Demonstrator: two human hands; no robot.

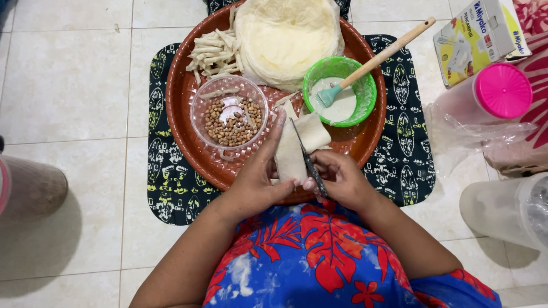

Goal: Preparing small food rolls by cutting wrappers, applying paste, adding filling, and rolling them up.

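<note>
Pale floor tiles carry a round brown woven tray (188,122). Above its near rim, the left hand (255,183) pinches a folded pale pastry sheet (297,148); the right hand (341,181) grips a thin dark knife (308,159), its cut apparently unfinished, a stack of round wrappers (285,37) still unused.

Bowl of nuts (230,113) left of brush bowl (340,90), both on tray (184,85).

Light was bright, soft and even. Shadows fell faint on the floor tiles (68,85). Focus stayed sharp throughout.
</note>
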